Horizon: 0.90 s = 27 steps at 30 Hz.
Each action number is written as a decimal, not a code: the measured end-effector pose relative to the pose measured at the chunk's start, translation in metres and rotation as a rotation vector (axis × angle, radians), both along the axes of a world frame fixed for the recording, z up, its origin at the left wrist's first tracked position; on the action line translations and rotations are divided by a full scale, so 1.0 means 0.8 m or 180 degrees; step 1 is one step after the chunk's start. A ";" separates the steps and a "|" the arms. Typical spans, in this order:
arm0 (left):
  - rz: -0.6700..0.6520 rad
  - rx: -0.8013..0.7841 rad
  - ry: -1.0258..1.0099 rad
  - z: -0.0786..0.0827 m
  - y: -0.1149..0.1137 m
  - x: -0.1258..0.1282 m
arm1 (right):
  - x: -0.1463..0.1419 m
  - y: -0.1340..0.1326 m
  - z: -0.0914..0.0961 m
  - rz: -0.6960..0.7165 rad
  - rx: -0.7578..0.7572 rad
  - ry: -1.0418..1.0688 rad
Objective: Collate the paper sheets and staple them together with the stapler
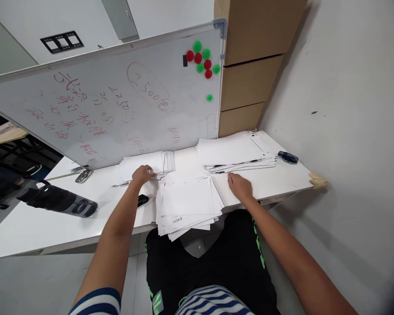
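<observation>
My left hand rests at the near side of the left paper stack, its thumb and fingers curled at the edge of the sheets. How many sheets lie between the fingers is hidden. On the desk just below the right paper stack, my right hand is closed; anything inside it is hidden. A dark pen pokes out near its fingertips. Between the hands a loose, uneven paper pile overhangs the front edge of the desk, above my lap.
A whiteboard with red writing and round magnets stands behind the stacks. Cardboard boxes rise at the back right. A dark bottle, a computer mouse and a black object are on the left; a dark item lies far right.
</observation>
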<state>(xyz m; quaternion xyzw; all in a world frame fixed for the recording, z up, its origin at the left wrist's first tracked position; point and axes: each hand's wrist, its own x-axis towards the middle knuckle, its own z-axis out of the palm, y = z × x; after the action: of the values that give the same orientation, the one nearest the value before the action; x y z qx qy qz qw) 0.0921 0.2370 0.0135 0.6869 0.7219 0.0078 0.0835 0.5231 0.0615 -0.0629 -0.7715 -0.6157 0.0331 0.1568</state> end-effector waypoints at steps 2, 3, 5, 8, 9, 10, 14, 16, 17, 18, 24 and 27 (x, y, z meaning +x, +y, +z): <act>0.0111 -0.0039 0.0000 0.004 0.003 0.004 | 0.000 0.000 0.000 -0.0019 -0.0016 -0.0012; 0.0173 -0.0083 -0.0041 0.007 0.004 0.005 | 0.001 0.000 -0.001 -0.0031 -0.0006 -0.0020; 0.0293 -0.0212 -0.0160 0.012 0.006 0.005 | 0.001 -0.001 -0.002 -0.0046 0.0051 -0.0038; 0.0365 -0.0359 -0.0277 0.018 0.004 0.003 | 0.002 -0.001 -0.004 -0.0007 0.0147 -0.0052; 0.0374 -0.0364 -0.0278 0.018 0.003 0.002 | 0.002 -0.001 -0.005 -0.0006 0.0154 -0.0055; 0.0396 -0.0349 -0.0272 0.018 0.001 0.001 | 0.002 -0.001 -0.005 -0.0018 0.0151 -0.0060; 0.0545 -0.0200 -0.0243 0.011 -0.002 0.000 | 0.000 -0.002 -0.005 -0.0047 0.0166 -0.0109; 0.0606 -0.0094 -0.0227 0.006 -0.002 0.001 | 0.000 -0.003 -0.007 -0.0016 0.0177 -0.0130; 0.0639 -0.0047 -0.0220 0.004 -0.002 0.002 | 0.000 -0.004 -0.009 -0.0014 0.0180 -0.0143; 0.0674 -0.0009 -0.0216 0.002 -0.001 0.002 | 0.001 -0.003 -0.011 0.0007 0.0184 -0.0136; 0.0773 0.0036 -0.0277 -0.008 0.000 0.002 | 0.007 0.002 -0.021 -0.0009 0.0155 -0.0027; 0.0776 0.0027 -0.0334 -0.009 -0.001 -0.002 | 0.007 0.002 -0.020 0.0000 0.0139 -0.0067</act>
<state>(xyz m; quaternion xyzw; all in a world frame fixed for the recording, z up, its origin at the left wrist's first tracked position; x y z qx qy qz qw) 0.0908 0.2363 0.0063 0.5930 0.7947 0.0569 0.1168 0.5285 0.0632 -0.0792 -0.7683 -0.6178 0.0115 0.1672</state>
